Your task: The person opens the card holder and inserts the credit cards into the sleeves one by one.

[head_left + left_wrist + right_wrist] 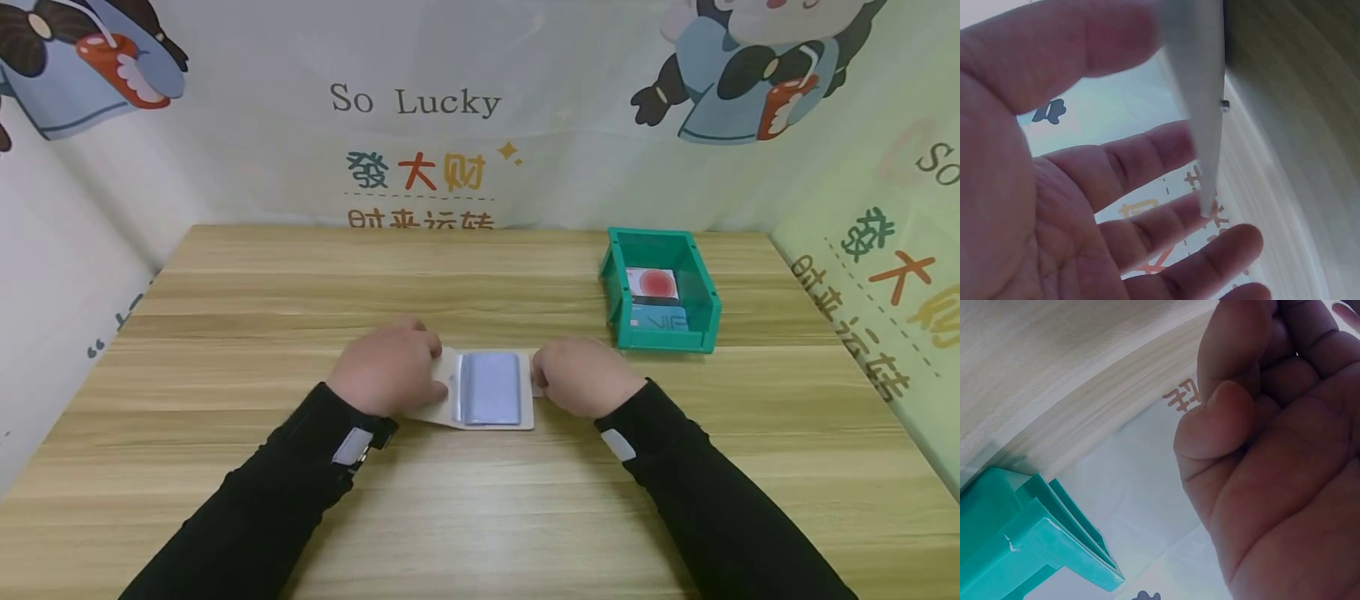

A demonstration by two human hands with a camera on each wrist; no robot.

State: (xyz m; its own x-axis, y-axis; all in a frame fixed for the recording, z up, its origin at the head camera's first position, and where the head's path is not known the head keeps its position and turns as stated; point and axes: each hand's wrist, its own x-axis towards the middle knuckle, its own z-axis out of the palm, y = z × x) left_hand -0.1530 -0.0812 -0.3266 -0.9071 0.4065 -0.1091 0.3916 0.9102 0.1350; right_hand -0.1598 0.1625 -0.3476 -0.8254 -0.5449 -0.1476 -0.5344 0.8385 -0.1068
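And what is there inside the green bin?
The green bin holds a card-like piece with a red circle and, nearer its low front, a blue piece. Anything beneath them is covered.

The bench (450,525) is showing smooth wood, the bin (664,340) glossy plastic, the sleeves (255,492) matt cloth; the booklet (487,392) is pairing a matt cover (431,412) with shiny plastic pages (501,385), its metal-looking stud (1225,105) gleaming.

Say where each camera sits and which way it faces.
Head: on the head, facing forward and down at the card holder; left hand, right hand and black sleeves show.
Left wrist: worn there, facing that hand and the card holder.
Right wrist: worn there, facing that hand, storage bin beside.
Head and right wrist share the bin.
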